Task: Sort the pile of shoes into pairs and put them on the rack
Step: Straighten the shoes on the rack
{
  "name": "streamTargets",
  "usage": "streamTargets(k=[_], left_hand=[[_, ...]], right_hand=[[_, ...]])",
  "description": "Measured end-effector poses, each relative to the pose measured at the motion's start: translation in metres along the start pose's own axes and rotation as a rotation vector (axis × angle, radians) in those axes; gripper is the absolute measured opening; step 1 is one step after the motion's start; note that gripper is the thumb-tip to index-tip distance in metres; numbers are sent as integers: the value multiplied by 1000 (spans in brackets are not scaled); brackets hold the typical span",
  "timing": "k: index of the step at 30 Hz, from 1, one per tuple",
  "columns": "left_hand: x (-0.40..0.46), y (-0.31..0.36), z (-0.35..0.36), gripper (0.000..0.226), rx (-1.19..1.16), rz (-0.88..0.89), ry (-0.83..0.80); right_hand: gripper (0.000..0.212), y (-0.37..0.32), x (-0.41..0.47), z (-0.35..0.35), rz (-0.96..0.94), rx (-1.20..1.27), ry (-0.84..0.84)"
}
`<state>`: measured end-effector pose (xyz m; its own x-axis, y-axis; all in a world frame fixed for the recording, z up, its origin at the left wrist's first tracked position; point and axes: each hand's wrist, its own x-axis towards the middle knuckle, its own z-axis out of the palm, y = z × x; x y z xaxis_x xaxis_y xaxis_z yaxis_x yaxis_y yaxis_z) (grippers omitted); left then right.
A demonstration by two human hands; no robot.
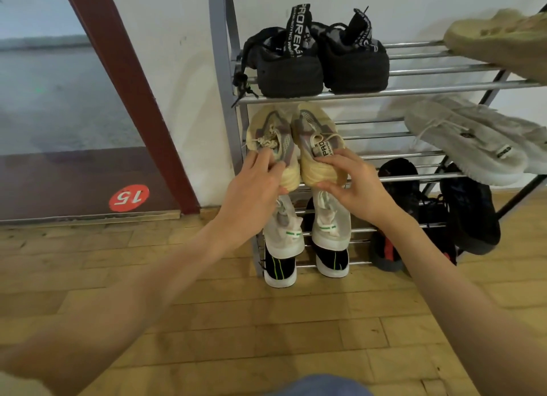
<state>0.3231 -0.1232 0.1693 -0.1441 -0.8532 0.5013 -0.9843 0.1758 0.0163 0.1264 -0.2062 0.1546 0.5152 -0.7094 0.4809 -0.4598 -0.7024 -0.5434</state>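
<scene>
At rack (414,91), hands grip cream shoes (296,141).

White wall (183,70) behind; left of it dark-red door frame (139,99), red "15" sticker (128,198); wood-plank floor (266,321) below.

Both forearms are bare, no sleeves, watch or rings showing on the left hand (251,185) or right hand (352,185). Blue fabric shows at the bottom edge.

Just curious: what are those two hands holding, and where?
Each hand grips the heel of one cream-yellow mesh sneaker: left hand the left sneaker, right hand the right sneaker.
</scene>
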Motion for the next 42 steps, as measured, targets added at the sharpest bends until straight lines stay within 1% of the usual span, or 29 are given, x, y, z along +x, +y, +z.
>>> streamTargets(k=[3,6,9,11,12,14,15,16,17,18,19,21,22,24,27,29,31,33,35,36,38,40,42], left_hand=[[-3,-1,4,45,18,11,-5],[-8,3,4,49,-31,27,-5],[-17,10,1,60,-114,26,0],[-27,13,3,64,-192,-17,37],[-33,15,5,63,-235,-55,83],[-46,19,11,54,-298,-126,232],[-53,21,16,46,-312,-140,298],[-59,22,22,38,-320,-134,324],[-65,23,30,33,-323,-113,303],[-70,23,39,32,-321,-95,239],[-75,24,48,34,-317,-93,144],[-81,27,66,46,-294,-116,-44],[-82,29,73,52,-274,-129,-106],[-81,32,81,61,-220,-141,-180],[-69,34,85,68,-147,-98,-268],[-59,34,87,69,-116,-107,-333],[-49,33,92,67,-43,-123,-446],[-39,34,95,64,82,-101,-557],[-33,38,98,62,127,-122,-621],[-34,39,100,59,92,-157,-617],[-42,39,103,54,-39,-220,-505],[-54,41,104,52,-154,-222,-368],[-62,40,105,47,-236,-193,-264]], right_hand=[[45,2,2,1,-3,-9,-16],[46,1,1,1,-10,-10,-27],[59,-2,-9,5,-25,-41,-18],[68,-4,-25,10,-26,-93,43],[67,-5,-35,14,-45,-128,119],[49,-1,-55,21,-152,-207,275],[38,4,-63,24,-238,-262,286],[28,11,-70,28,-330,-328,238],[22,18,-75,32,-402,-399,157],[19,25,-78,37,-438,-459,78],[20,30,-80,41,-432,-495,26],[30,39,-82,53,-299,-498,-4],[39,44,-84,58,-206,-478,-15],[56,51,-86,68,-66,-440,-64],[70,61,-84,73,7,-433,-175],[74,67,-79,75,68,-391,-164],[73,71,-79,81,142,-310,-101],[64,73,-86,92,145,-278,-18],[56,74,-91,101,176,-246,23],[54,75,-91,103,203,-225,21],[46,81,-85,105,188,-197,21],[39,87,-81,101,130,-121,40],[32,90,-82,95,56,18,79]])
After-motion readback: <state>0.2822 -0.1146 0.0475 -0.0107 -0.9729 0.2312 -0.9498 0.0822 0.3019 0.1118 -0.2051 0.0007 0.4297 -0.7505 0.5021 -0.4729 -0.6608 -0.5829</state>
